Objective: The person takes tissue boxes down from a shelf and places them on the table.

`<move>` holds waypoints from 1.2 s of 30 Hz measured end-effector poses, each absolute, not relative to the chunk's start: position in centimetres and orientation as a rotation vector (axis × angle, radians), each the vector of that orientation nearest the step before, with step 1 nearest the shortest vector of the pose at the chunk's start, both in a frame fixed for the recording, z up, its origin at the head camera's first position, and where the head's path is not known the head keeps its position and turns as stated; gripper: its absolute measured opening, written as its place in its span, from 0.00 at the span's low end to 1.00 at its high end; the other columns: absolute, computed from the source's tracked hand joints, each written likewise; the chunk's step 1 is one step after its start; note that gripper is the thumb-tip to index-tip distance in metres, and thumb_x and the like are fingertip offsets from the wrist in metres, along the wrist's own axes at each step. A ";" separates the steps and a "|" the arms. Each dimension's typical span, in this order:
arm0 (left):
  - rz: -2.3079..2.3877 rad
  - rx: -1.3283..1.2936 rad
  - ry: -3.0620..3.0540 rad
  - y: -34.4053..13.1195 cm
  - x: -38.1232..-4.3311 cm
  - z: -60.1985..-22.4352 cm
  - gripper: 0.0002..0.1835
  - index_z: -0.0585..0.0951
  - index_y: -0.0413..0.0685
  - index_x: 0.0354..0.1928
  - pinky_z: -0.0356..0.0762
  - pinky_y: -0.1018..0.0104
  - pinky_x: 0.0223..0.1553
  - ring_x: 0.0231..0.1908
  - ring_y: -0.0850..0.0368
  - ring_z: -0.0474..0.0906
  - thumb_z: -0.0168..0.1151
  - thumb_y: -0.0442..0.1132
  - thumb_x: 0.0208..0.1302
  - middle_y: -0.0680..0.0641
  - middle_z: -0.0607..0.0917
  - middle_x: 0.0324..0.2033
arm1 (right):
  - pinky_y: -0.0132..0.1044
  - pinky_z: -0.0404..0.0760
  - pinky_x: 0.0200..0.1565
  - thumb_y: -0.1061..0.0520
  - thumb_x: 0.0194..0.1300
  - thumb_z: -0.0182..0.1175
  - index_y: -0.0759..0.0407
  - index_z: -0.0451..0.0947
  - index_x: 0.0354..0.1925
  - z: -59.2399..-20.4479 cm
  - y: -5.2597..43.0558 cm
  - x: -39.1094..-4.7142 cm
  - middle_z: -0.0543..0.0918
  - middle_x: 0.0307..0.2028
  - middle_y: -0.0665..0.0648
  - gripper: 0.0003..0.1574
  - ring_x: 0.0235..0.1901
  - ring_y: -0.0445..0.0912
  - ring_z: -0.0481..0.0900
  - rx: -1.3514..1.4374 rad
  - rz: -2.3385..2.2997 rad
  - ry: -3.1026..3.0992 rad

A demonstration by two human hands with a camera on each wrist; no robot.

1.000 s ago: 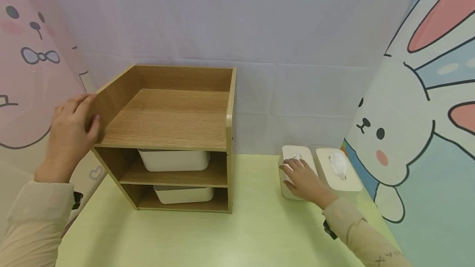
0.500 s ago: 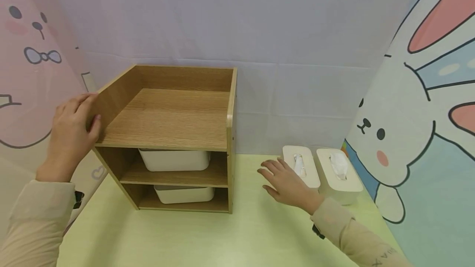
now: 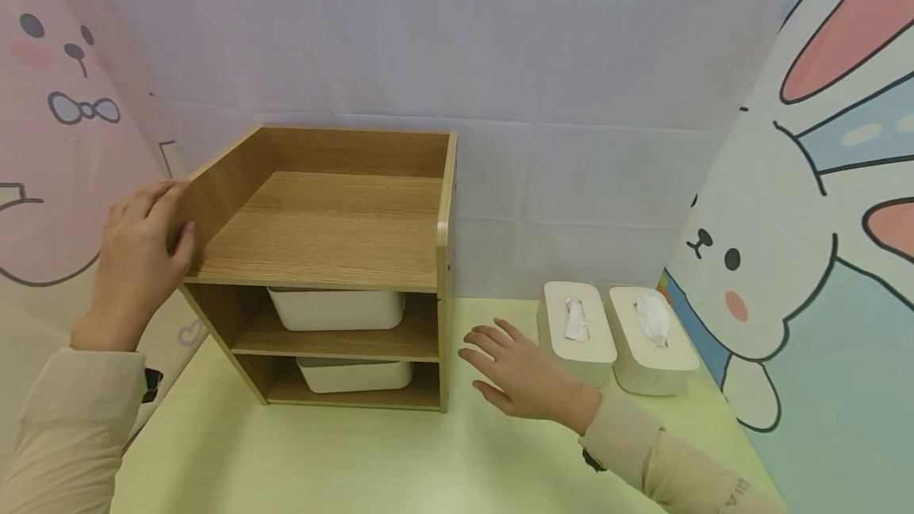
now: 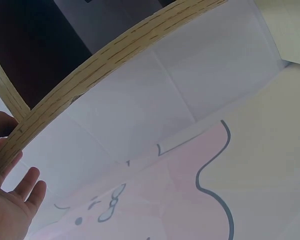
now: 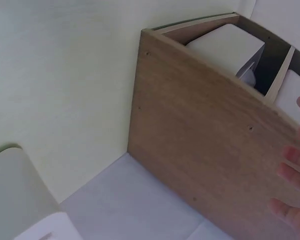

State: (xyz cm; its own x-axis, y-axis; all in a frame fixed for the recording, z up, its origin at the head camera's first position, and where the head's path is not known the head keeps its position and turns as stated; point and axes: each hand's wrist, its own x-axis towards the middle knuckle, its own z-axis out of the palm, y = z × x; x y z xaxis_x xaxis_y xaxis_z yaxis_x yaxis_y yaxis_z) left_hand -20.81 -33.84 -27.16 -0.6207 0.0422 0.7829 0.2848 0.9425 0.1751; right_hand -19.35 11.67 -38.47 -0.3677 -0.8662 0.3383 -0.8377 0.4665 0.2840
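Observation:
My left hand (image 3: 137, 256) grips the left side panel of a wooden desktop shelf (image 3: 321, 220). The left wrist view has the thumb on one face of the panel edge (image 4: 80, 80) and several fingers on the other. Spread and holding nothing, my right hand (image 3: 524, 375) hovers over the table between the shelf and two white tissue boxes. The nearer tissue box (image 3: 596, 347) and the other tissue box (image 3: 678, 355) stand side by side at the right, tissue showing in each slot. Inside the shelf sit an upper white box (image 3: 339, 312) and a lower white box (image 3: 357, 377).
Under everything is a pale yellow-green table (image 3: 321, 458). A pale cloth wall (image 3: 493, 54) hangs behind, with a cartoon rabbit panel (image 3: 778, 260) on the right and a pink cartoon panel (image 3: 57, 173) on the left. The shelf's right side panel (image 5: 190, 130) faces the right wrist camera.
My right hand has moved left, away from the nearer tissue box, which it was over or touching one second ago. The left hand keeps its place on the shelf.

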 end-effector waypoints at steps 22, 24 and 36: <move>-0.352 -0.249 -2.198 -33.9 -21.0 -27.3 0.25 0.72 0.38 0.57 0.58 0.46 0.60 0.52 0.31 0.65 0.54 0.28 0.54 0.33 0.74 0.52 | 0.44 0.69 0.59 0.49 0.60 0.54 0.52 0.69 0.53 -37.9 6.3 -17.1 0.74 0.52 0.52 0.23 0.54 0.46 0.70 1.639 -0.062 -2.108; -0.350 -0.251 -2.193 -33.9 -21.1 -27.3 0.25 0.72 0.38 0.57 0.58 0.46 0.60 0.52 0.31 0.65 0.55 0.27 0.53 0.33 0.75 0.52 | 0.44 0.69 0.59 0.50 0.60 0.52 0.52 0.69 0.52 -37.8 5.6 -17.3 0.74 0.51 0.52 0.21 0.54 0.46 0.71 1.633 -0.056 -2.108; -0.356 -0.247 -2.193 -33.7 -21.2 -27.3 0.24 0.72 0.37 0.56 0.59 0.44 0.56 0.51 0.30 0.65 0.55 0.26 0.53 0.32 0.75 0.52 | 0.43 0.68 0.60 0.48 0.63 0.50 0.51 0.66 0.56 -36.9 2.0 -18.9 0.71 0.55 0.52 0.23 0.58 0.47 0.68 1.518 -0.100 -2.189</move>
